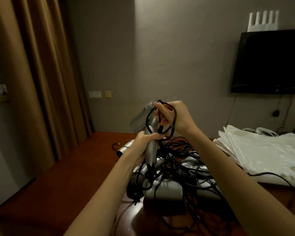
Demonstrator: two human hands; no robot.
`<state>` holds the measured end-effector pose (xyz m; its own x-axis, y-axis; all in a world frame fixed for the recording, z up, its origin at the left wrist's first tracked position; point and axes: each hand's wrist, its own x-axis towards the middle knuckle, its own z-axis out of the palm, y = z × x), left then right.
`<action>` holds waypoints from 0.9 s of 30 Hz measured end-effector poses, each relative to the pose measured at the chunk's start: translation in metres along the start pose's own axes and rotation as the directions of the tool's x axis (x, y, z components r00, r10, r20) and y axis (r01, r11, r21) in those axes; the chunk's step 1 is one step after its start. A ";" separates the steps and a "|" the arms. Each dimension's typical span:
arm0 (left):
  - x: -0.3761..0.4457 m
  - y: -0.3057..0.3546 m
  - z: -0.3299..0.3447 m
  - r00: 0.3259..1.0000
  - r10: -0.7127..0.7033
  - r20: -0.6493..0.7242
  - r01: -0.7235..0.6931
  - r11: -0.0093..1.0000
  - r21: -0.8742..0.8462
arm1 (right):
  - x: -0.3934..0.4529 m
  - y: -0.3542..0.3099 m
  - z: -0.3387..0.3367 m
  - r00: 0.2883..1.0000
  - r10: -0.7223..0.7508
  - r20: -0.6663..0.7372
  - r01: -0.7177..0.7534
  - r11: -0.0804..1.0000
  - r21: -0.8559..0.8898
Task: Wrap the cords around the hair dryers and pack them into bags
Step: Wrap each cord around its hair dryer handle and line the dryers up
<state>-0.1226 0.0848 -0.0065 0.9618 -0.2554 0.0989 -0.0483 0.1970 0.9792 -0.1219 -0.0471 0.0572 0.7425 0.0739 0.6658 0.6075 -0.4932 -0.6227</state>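
Head camera looks forward and down (close) at the hands (pixel 160 123)

A silver hair dryer (pixel 144 120) held upright at frame centre, black cord (pixel 170 120) looped about its handle, above a tangled pile of dryers (pixel 165 189), with white plastic bags (pixel 262 150) stacked at right.

Dark TV (pixel 269 62) on wall; brown curtain (pixel 41 74) at left.

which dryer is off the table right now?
The silver dryer held up above the pile: left hand grips its handle, right hand holds its black cord. The other dryers lie tangled on the table.
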 end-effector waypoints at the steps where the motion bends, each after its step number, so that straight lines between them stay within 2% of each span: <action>1: 0.000 0.001 -0.006 0.999 0.008 -0.033 -0.007 1.000 0.018 | -0.005 0.002 0.003 0.997 0.077 -0.023 -0.073 0.989 0.132; 2: -0.001 0.002 -0.013 0.997 0.014 -0.072 -0.013 1.000 0.022 | -0.013 0.007 0.007 0.988 0.154 -0.018 -0.145 0.962 0.232; 4: -0.004 0.005 -0.025 0.992 -0.022 -0.124 0.016 0.999 -0.047 | -0.033 0.012 0.025 0.955 0.274 0.110 -0.295 0.888 0.352; 5: -0.004 0.005 -0.032 0.990 -0.055 -0.131 0.042 0.994 -0.104 | -0.045 0.016 0.036 0.931 0.310 0.195 -0.360 0.870 0.336; 7: -0.008 0.010 -0.042 0.985 -0.080 -0.150 0.051 0.981 -0.186 | -0.065 0.023 0.053 0.891 0.331 0.310 -0.402 0.893 0.203; 10: -0.015 0.019 -0.057 0.985 -0.051 -0.163 0.015 0.978 -0.210 | -0.080 0.037 0.069 0.865 0.293 0.407 -0.339 0.940 0.043; 12: -0.022 0.027 -0.066 0.988 -0.029 -0.153 -0.003 0.980 -0.201 | -0.078 0.043 0.076 0.884 0.260 0.389 -0.212 0.964 -0.161; 15: -0.034 0.037 -0.082 0.985 -0.006 -0.174 -0.023 0.986 -0.166 | -0.069 0.049 0.084 0.924 0.231 0.305 -0.074 0.890 -0.450; 19: -0.040 0.048 -0.110 0.978 0.049 -0.201 -0.089 0.977 -0.196 | -0.059 0.057 0.087 0.898 0.324 0.297 -0.044 0.740 -0.671; 22: -0.051 0.056 -0.125 0.979 0.050 -0.197 -0.068 0.994 -0.085 | -0.048 0.051 0.093 0.933 0.240 0.269 -0.001 0.748 -0.664; 25: -0.052 0.048 -0.138 0.970 0.048 -0.240 -0.029 0.996 0.082 | -0.030 0.034 0.089 0.937 0.180 0.300 0.026 0.820 -0.571; 27: -0.050 0.037 -0.139 0.968 0.029 -0.249 -0.007 0.996 0.090 | -0.020 0.021 0.079 0.937 0.162 0.308 0.003 0.880 -0.474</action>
<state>-0.1353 0.2369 0.0001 0.9968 -0.0054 0.0801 -0.0790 0.1126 0.9905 -0.1023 0.0095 -0.0017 0.8815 0.2563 0.3966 0.4036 -0.8449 -0.3511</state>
